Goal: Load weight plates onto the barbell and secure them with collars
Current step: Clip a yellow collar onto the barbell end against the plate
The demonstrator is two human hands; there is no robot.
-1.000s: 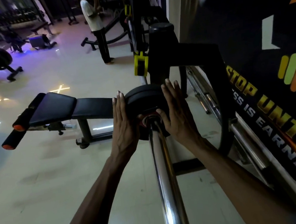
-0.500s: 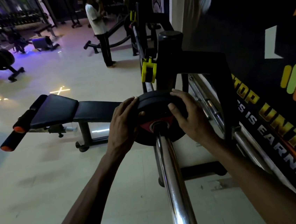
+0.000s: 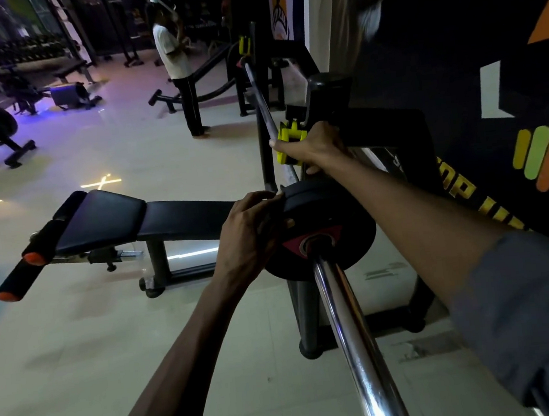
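Note:
A chrome barbell sleeve runs from the lower right up to a black weight plate with a red centre mark, seated on the bar. My left hand grips the plate's left rim, fingers curled over its edge. Beyond the plate, my right hand reaches over it and closes round the bar next to a yellow collar, by the black rack upright. How much of the collar the fingers hold is hidden. The bar's thin shaft continues away toward the far rack.
A black padded bench with orange-tipped rollers stands just left of the plate. The rack's frame and a dark printed wall close off the right side. A person in a white shirt stands farther back among other machines.
My right hand left the plate's right rim and moved up past it to the bar by the yellow collar. My left hand stays on the plate's left edge.

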